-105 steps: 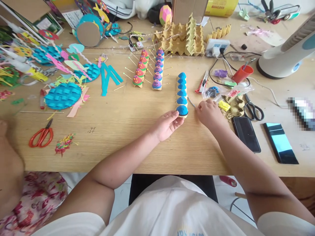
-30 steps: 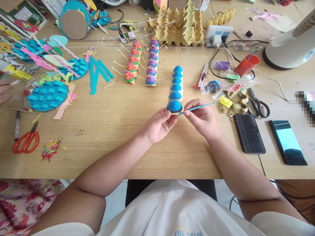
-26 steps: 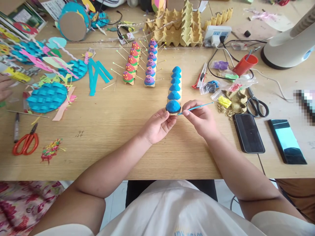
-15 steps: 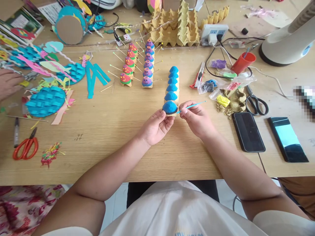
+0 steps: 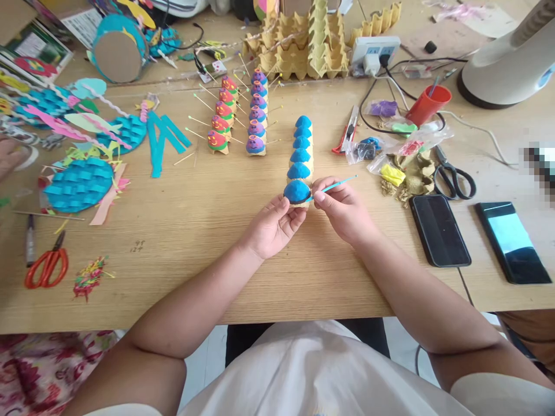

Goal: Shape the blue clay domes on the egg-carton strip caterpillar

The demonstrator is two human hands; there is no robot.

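A strip of egg carton point(image 5: 299, 156) with blue-covered bumps lies lengthwise in front of me. A dark band runs along the lower edge of its nearest bump. My left hand point(image 5: 274, 226) grips that near end, thumb and fingers closed on its left side. In my right hand point(image 5: 342, 209) is a thin light-blue stick tool point(image 5: 339, 184), pinched between thumb and fingers. Its tip touches the right side of the near bump, at the dark band. Further back stand two finished-looking caterpillars, one red and green point(image 5: 220, 124), one purple and blue point(image 5: 257, 122), with pins sticking out.
On the right are a utility knife point(image 5: 348, 132), bagged yellow clay point(image 5: 392, 174), black scissors point(image 5: 453, 176), a red cup point(image 5: 429, 105) and two phones point(image 5: 440, 231). Orange scissors point(image 5: 48, 267) and blue woven paper crafts point(image 5: 80, 184) lie left. Another person's hand point(image 5: 11, 155) is at the left edge.
The camera view has shifted slightly. Both hands keep their hold, and the stick tool stays at the near bump's right edge. The other person's hand at the left has moved lower and outward.
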